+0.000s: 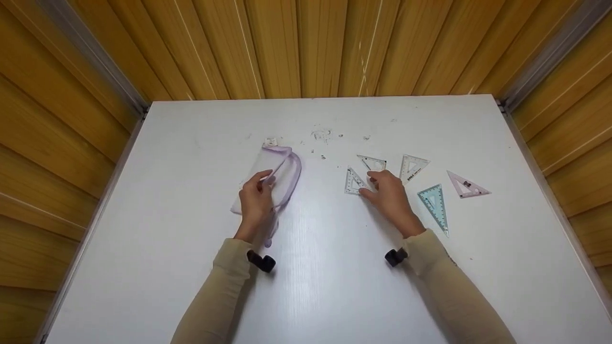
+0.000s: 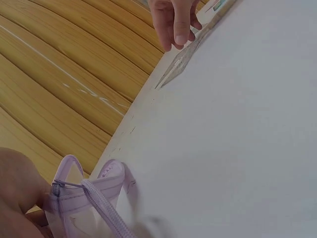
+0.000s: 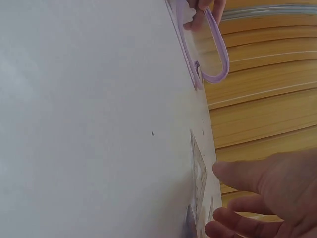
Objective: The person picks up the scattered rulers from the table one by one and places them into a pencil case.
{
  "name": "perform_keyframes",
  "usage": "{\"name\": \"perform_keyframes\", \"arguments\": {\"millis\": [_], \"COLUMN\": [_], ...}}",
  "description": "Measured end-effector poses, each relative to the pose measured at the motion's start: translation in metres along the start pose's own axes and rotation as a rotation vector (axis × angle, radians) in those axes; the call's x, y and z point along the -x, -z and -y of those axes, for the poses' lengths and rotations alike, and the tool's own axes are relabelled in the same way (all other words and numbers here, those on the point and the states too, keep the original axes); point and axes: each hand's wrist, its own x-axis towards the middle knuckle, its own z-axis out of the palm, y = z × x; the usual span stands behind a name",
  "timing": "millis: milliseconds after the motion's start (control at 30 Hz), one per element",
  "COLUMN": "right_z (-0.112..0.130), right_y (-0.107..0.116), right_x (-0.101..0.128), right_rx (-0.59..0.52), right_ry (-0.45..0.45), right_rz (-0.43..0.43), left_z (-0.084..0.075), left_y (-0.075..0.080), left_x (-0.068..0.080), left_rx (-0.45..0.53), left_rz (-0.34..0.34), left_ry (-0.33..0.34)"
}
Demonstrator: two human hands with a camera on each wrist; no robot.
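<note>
My left hand (image 1: pixel 256 198) pinches the edge of a translucent pouch (image 1: pixel 264 161) with lilac trim. The pouch's mouth gapes toward the right, as the lilac loop of trim (image 3: pixel 224 57) shows in the right wrist view. A zip strip (image 2: pixel 104 208) hangs across the trim in the left wrist view. My right hand (image 1: pixel 389 198) hovers at a clear triangular set square (image 1: pixel 350 184), thumb and fingers apart. Its thumb tip overlaps that set square's edge in the head view; whether it touches I cannot tell. Just beyond the fingers lies another clear set square (image 1: pixel 375 164), partly hidden.
Right of my right hand lie a third clear set square (image 1: pixel 412 167), a teal one (image 1: pixel 434 205) and a pink one (image 1: pixel 466 185). Dark marks (image 1: pixel 321 134) speckle the back of the white table (image 1: pixel 325 267). Wood-look panels (image 1: pixel 315 48) enclose its back and sides.
</note>
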Motion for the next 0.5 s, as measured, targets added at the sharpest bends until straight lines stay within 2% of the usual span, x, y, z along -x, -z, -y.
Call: {"name": "perform_keyframes", "arguments": {"millis": [200,367,500], "right_z": [0.007,0.007,0.007], "right_y": [-0.009,-0.012,-0.012], "right_x": [-0.003,-0.004,-0.004], "right_rx": [0.082,0.120,0.104], "right_ry": [-0.026,0.000,-0.014], "right_rz": [-0.022,-0.047,-0.048], "left_z": [-0.001,0.000,0.001], "left_y": [-0.002,-0.003,-0.004], "left_x": [0.000,0.000,0.000], "left_rx": [0.064,0.161,0.185], "left_rz": [-0.052,-0.034,-0.032], "left_ry": [0.059,0.116,0.142]}}
